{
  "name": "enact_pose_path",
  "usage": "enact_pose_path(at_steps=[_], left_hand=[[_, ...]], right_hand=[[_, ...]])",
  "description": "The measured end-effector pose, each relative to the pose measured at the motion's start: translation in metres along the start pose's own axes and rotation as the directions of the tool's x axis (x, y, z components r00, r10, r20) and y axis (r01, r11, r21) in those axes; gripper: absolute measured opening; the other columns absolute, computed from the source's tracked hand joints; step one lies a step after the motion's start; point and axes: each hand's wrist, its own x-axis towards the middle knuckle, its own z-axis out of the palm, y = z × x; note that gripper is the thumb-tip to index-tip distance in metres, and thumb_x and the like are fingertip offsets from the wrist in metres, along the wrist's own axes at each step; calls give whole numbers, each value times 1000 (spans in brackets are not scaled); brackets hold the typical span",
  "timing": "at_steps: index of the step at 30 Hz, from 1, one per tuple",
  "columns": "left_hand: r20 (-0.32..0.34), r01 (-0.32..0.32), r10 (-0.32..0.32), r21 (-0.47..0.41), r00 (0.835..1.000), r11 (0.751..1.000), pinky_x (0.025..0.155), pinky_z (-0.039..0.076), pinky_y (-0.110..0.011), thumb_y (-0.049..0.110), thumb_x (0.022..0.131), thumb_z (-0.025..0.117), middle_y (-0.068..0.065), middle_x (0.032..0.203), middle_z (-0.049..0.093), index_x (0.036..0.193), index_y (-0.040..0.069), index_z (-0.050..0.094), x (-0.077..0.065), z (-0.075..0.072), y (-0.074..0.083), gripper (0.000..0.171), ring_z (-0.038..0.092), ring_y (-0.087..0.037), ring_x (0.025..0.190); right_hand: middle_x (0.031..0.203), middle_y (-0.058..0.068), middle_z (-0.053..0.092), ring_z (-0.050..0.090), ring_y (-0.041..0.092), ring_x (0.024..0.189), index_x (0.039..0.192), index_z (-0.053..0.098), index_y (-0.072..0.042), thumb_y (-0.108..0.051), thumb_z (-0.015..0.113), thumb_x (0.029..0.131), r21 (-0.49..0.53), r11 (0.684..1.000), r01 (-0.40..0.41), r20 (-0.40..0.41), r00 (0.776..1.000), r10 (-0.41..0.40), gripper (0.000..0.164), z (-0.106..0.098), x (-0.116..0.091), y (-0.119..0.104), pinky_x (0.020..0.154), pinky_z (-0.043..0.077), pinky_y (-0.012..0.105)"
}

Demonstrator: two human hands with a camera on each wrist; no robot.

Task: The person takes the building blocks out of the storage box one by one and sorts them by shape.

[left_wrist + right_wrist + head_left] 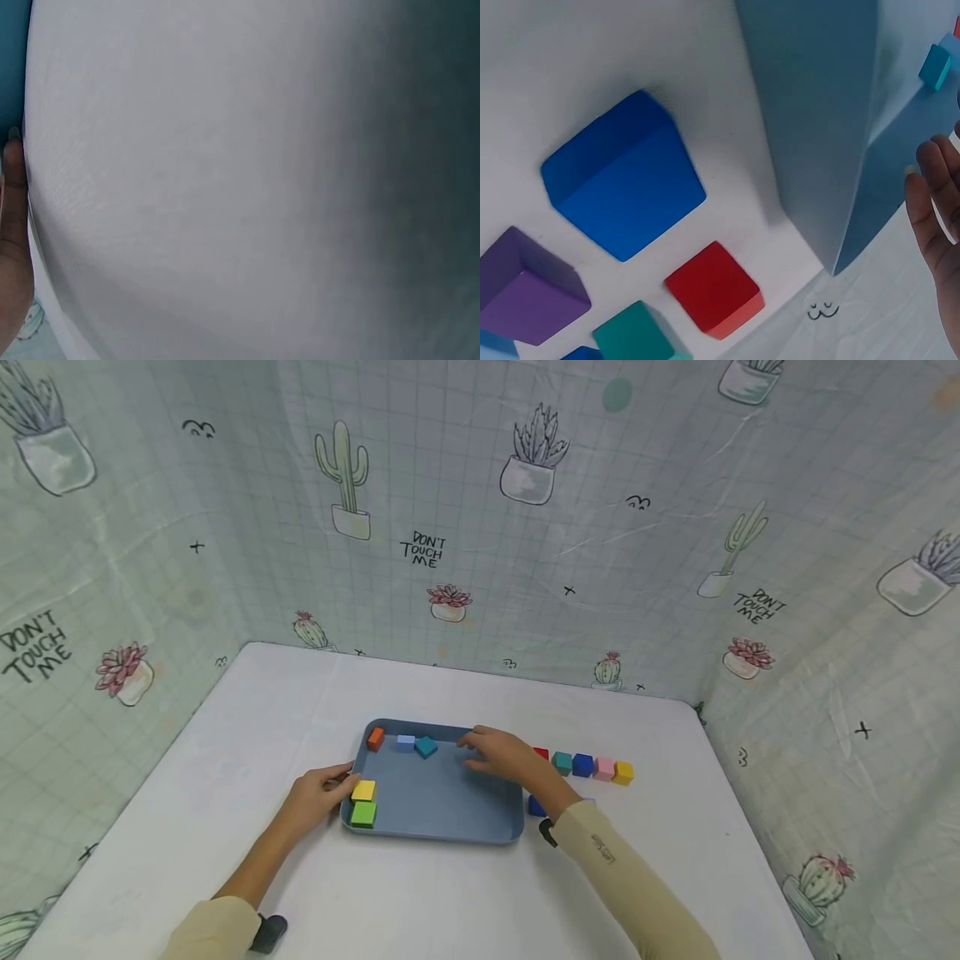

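Observation:
A blue-grey tray (442,802) lies on the white table. My left hand (311,797) holds its left rim, the thumb beside a yellow block (364,790); a green block (363,814) sits just in front of that one. In the left wrist view, one finger (15,195) reaches along the tray's outer wall. Over the tray's back right part is my right hand (506,756), fingers slightly bent and nothing between them. Along the tray's back side stand an orange block (375,739), a light blue block (406,743) and a teal block (426,747), which is turned at an angle.
Right of the tray runs a row with a red block (716,289), a teal block (562,763), a blue block (582,765), a pink block (603,768) and a yellow block (623,772). Nearer lie another blue block (622,180) and a purple block (532,289), partly behind my right arm.

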Motion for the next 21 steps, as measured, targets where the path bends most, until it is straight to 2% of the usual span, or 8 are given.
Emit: enact_pose_path(at_steps=[5, 12, 21], left_hand=[[2, 1, -1, 5, 1000, 1000, 81, 50, -40, 37, 92, 60, -20, 116, 62, 130, -4, 54, -1, -2, 0, 56, 62, -28, 99], [-2, -16, 16, -11, 1000, 1000, 76, 51, -36, 36, 92, 60, -17, 112, 64, 129, -4, 54, 0, -2, 0, 55, 63, -24, 94], [-4, 1, -1, -3, 1000, 1000, 73, 51, -32, 34, 92, 61, -17, 115, 63, 130, -2, 54, 2, 0, -2, 53, 63, -21, 91]], right_hand=[[111, 4, 60, 58, 11, 96, 124, 62, -12, -24, 67, 89, -8, 1000, -15, 28, 999, 16, 37, -2, 8, -7, 83, 47, 23], [111, 3, 60, 58, 11, 97, 126, 61, -13, -26, 66, 89, -45, 999, 27, 47, 999, -25, 39, 0, 19, -11, 84, 46, 22], [112, 1, 59, 57, 10, 97, 127, 59, -15, -28, 66, 89, -73, 996, 50, 86, 995, -44, 40, 6, 34, -17, 85, 45, 22]])
